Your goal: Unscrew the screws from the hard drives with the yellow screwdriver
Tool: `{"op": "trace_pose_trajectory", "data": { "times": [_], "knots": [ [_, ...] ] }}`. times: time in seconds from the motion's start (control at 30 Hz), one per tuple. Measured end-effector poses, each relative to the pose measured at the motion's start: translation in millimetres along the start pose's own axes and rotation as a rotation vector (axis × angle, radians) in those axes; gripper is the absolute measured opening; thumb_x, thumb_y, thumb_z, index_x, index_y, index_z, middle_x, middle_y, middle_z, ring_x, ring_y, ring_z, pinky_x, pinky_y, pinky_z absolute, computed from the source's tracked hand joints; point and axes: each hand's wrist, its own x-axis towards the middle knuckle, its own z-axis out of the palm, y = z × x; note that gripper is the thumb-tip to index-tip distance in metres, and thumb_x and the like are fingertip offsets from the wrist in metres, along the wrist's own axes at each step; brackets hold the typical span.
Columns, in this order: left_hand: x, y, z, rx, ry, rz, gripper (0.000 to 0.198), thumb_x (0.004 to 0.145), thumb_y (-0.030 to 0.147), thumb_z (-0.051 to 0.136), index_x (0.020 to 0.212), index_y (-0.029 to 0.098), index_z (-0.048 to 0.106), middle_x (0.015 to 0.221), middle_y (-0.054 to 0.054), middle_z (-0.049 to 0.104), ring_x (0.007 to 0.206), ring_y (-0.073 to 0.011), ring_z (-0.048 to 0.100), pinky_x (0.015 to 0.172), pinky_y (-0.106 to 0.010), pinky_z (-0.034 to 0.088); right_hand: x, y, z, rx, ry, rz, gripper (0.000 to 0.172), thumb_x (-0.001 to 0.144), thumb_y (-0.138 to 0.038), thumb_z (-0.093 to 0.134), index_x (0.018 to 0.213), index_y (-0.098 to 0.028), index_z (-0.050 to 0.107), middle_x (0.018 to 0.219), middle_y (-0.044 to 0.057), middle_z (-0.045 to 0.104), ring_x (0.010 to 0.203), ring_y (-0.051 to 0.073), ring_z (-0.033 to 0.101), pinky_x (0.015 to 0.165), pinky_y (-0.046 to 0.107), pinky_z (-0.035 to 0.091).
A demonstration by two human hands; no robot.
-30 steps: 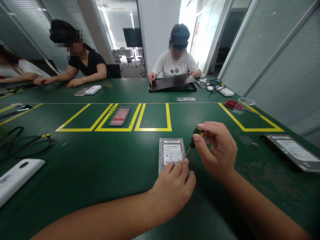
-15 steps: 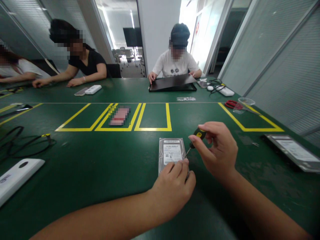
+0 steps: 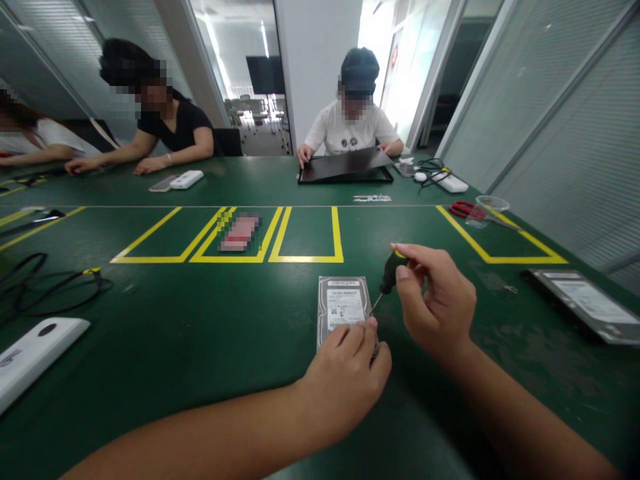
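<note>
A silver hard drive [image 3: 344, 285] with a white label lies on the green table in front of me. My left hand [image 3: 350, 367] is closed over its near right corner and covers that end. Thumb and fingers of my right hand [image 3: 437, 293] grip the dark handle of a screwdriver [image 3: 389, 277] with a yellow-marked end. Its thin shaft slants down and left to the drive's right edge, close to my left fingertips. What the tip touches there is too small to make out.
Another hard drive [image 3: 590, 300] lies at the right, with small metal bits [image 3: 510, 289] beside it. Farther back are red-handled scissors [image 3: 467, 209] and a clear plastic cup [image 3: 493, 205]. A white power bank [image 3: 40, 353] and black cable [image 3: 55, 293] lie left. Co-workers sit across the table.
My right fingers have shifted on the screwdriver handle, and the thumb has moved right and lies lower along it. The left hand and the hard drive have stayed in place.
</note>
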Motion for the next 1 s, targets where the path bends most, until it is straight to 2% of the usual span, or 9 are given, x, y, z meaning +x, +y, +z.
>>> {"op": "trace_pose_trajectory", "data": {
  "times": [0.23, 0.4, 0.6, 0.8, 1.0],
  "knots": [
    [0.0, 0.7, 0.4, 0.007, 0.008, -0.007, 0.026, 0.101, 0.025, 0.047, 0.117, 0.013, 0.063, 0.132, -0.02, 0.063, 0.111, -0.0292, 0.063, 0.083, -0.04, 0.052, 0.9, 1.1, -0.4, -0.052, 0.044, -0.078, 0.026, 0.085, -0.02, 0.071, 0.11, -0.021, 0.064, 0.094, 0.004, 0.063, 0.082, 0.017, 0.06, 0.065, 0.031, 0.045],
    [-0.5, 1.4, 2.5, 0.011, 0.013, -0.006, 0.025, 0.101, 0.026, 0.048, 0.115, 0.013, 0.063, 0.133, -0.021, 0.063, 0.11, -0.0288, 0.063, 0.083, -0.039, 0.052, -1.0, 1.5, -0.1, 0.02, -0.005, -0.01, 0.028, 0.091, -0.016, 0.058, 0.117, -0.021, 0.063, 0.105, 0.006, 0.069, 0.083, 0.017, 0.061, 0.068, 0.033, 0.047],
    [-0.5, 0.8, 2.0, 0.018, 0.012, -0.005, 0.025, 0.101, 0.025, 0.047, 0.116, 0.013, 0.064, 0.133, -0.021, 0.062, 0.111, -0.0292, 0.062, 0.084, -0.04, 0.051, 1.7, 0.0, 1.0, -0.04, 0.032, -0.05, 0.026, 0.086, -0.024, 0.072, 0.111, -0.022, 0.065, 0.094, 0.004, 0.062, 0.079, 0.016, 0.058, 0.063, 0.03, 0.046],
    [0.2, 0.8, 1.4, 0.012, 0.007, -0.005, 0.025, 0.101, 0.025, 0.048, 0.116, 0.013, 0.064, 0.134, -0.021, 0.062, 0.11, -0.0288, 0.063, 0.083, -0.039, 0.051, -0.8, 0.6, -0.4, 0.033, 0.003, 0.016, 0.028, 0.092, -0.016, 0.057, 0.119, -0.022, 0.064, 0.107, 0.005, 0.07, 0.081, 0.016, 0.063, 0.067, 0.032, 0.048],
    [-0.1, 0.3, 1.7, 0.015, 0.026, -0.01, 0.025, 0.101, 0.025, 0.048, 0.116, 0.014, 0.064, 0.132, -0.02, 0.063, 0.11, -0.0287, 0.063, 0.083, -0.039, 0.051, 1.3, 0.9, -0.5, -0.04, 0.05, -0.047, 0.026, 0.085, -0.021, 0.072, 0.11, -0.021, 0.066, 0.094, 0.004, 0.062, 0.084, 0.017, 0.061, 0.068, 0.032, 0.048]
  ]
}}
